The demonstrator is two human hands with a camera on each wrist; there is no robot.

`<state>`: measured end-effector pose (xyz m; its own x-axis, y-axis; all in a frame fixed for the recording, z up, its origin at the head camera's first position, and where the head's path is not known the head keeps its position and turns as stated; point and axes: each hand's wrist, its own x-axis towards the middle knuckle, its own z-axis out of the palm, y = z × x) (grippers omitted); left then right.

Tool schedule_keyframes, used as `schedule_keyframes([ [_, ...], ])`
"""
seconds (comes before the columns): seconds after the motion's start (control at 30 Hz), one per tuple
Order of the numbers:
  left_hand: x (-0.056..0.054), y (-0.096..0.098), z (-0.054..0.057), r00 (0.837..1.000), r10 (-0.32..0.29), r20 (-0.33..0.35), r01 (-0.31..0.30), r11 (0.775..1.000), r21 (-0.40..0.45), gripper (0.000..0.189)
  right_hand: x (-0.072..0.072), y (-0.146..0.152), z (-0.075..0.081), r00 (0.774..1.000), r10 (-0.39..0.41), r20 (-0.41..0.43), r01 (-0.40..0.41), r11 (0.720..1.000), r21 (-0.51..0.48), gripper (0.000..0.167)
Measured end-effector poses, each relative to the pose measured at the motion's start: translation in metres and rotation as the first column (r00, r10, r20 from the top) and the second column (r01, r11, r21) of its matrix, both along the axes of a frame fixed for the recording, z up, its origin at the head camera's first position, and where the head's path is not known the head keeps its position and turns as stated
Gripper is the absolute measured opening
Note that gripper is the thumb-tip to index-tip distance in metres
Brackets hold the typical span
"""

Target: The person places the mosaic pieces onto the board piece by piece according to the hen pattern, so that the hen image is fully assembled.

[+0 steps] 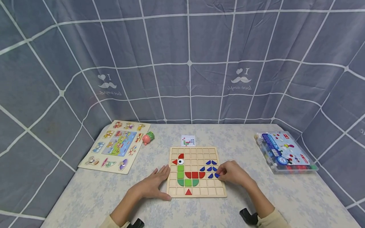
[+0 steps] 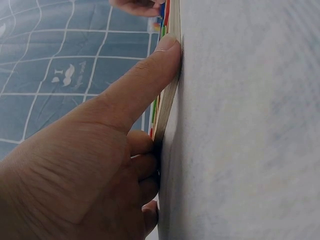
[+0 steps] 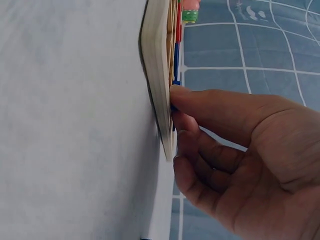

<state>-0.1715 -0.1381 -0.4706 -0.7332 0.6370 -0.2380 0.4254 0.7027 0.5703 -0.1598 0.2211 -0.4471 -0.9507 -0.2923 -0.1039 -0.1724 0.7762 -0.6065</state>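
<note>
A wooden grid board [image 1: 203,191] lies flat on the table, bearing red, green and blue shaped tiles arranged like a bird. My left hand [image 1: 152,183] rests at the board's left edge, fingers extended, with the thumb [image 2: 155,65] along its side in the left wrist view. At the board's right side my right hand [image 1: 234,172] pinches a small blue tile [image 1: 217,175] between thumb and fingertips, over the lowest row of blue tiles. Its fingers hide most of that tile in the right wrist view. A red triangle tile [image 1: 188,192] sits in the bottom row.
Behind the board lies a small picture card [image 1: 188,140] with a similar bird pattern. A wooden picture puzzle [image 1: 114,148] and a pink-and-green toy [image 1: 148,138] are at the left. To the right stands a clear plastic box [image 1: 285,152] of coloured parts. Curtains [image 1: 171,79] enclose the table.
</note>
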Motion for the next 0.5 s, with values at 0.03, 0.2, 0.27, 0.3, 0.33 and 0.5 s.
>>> schedule_keyframes([
  [0.03,-0.0001,-0.0001,-0.0002,1.0,0.0,0.0,0.0,1.0,-0.001,0.116,0.0001,-0.0009,-0.0002,1.0,-0.004,-0.002,0.004,1.0,-0.001,0.008],
  [0.2,-0.0003,-0.0005,-0.0008,1.0,0.002,0.001,-0.002,1.0,0.0,0.116,0.0006,-0.0041,-0.0002,1.0,-0.023,0.004,0.023,1.0,-0.001,0.009],
  [0.27,-0.0003,-0.0004,-0.0008,1.0,0.002,0.003,-0.002,1.0,0.0,0.116,0.0009,-0.0047,0.0002,1.0,-0.026,0.01,0.026,1.0,0.001,0.009],
  [0.3,-0.0003,-0.0004,-0.0007,1.0,0.003,0.004,-0.003,1.0,0.0,0.116,0.001,-0.0049,0.0002,1.0,-0.026,0.013,0.026,1.0,0.002,0.009],
  [0.33,-0.0003,-0.0002,-0.0005,1.0,0.005,0.004,-0.005,1.0,0.001,0.116,0.001,-0.005,0.0002,1.0,-0.025,0.014,0.025,1.0,0.003,0.009],
  [0.5,0.0,0.0005,0.0009,1.0,0.012,0.003,-0.012,1.0,-0.003,0.115,0.0017,-0.0056,-0.0001,1.0,-0.022,0.009,0.022,1.0,0.005,0.008],
])
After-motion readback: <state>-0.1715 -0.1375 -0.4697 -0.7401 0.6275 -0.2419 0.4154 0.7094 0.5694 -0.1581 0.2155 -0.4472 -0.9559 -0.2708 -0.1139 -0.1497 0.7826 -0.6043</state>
